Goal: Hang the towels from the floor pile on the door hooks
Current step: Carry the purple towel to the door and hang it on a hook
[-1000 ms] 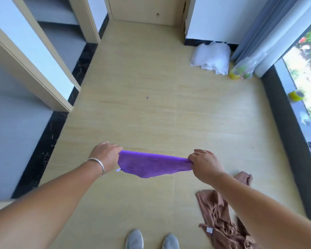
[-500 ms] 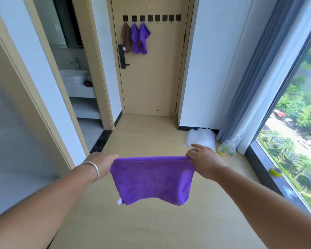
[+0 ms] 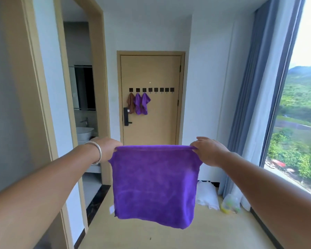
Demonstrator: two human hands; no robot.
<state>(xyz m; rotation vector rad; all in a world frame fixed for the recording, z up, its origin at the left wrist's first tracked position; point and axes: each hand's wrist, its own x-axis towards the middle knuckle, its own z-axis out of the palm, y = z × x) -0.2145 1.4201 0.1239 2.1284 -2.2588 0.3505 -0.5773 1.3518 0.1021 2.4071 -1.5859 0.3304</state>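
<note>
Towel (image 3: 154,184) pinched by left hand (image 3: 108,149), right hand (image 3: 207,150) (fingertips hidden behind hem).

White bag (image 3: 207,195) on floor beside blue curtain (image 3: 250,97) (yellow-green bottle (image 3: 229,205) next to it); washbasin (image 3: 84,131) through left doorway; window (image 3: 302,112) right.

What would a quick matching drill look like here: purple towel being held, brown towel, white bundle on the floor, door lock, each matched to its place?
Things:
1. held purple towel
2. brown towel
3. white bundle
4. black door lock

Places:
A. on the floor against the wall, right of the door
B. on the leftmost door hook
C. on the door's left edge, below the hooks
D. stretched between left hand and right hand

Pairs: 1-D, 2-B, 3-A, 4-C
</note>
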